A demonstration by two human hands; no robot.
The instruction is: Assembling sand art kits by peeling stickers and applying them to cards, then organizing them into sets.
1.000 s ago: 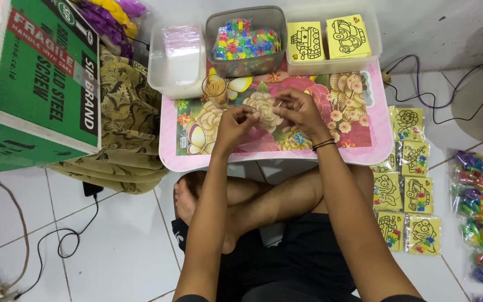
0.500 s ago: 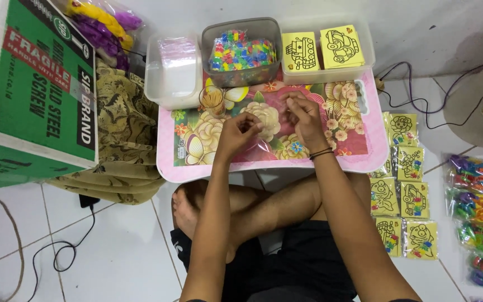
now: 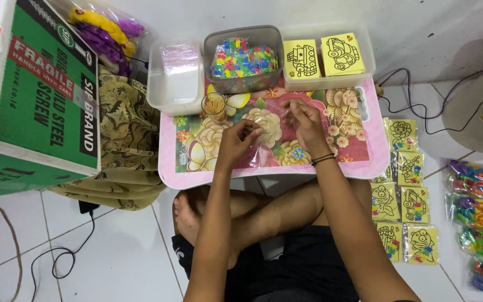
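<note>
Both hands meet over the middle of a small pink table with a flowered top (image 3: 359, 162). Left hand (image 3: 236, 142) has its fingers curled and pinched onto the edge of a clear plastic bag (image 3: 272, 146), which lies low over the tabletop between the two hands. Right hand (image 3: 306, 124), with a dark band at the wrist, closes its fingertips on the same bag from the far side.

Just beyond the hands stand a small glass of thin sticks (image 3: 214, 106), a grey tub of bright plastic pieces (image 3: 244, 59), a clear tub of plastic bags (image 3: 177, 72) and a clear tub of yellow picture cards (image 3: 325, 56). More bagged yellow cards (image 3: 403, 196) lie on the white floor to the right; a green cardboard box (image 3: 34, 95) sits to the left.
</note>
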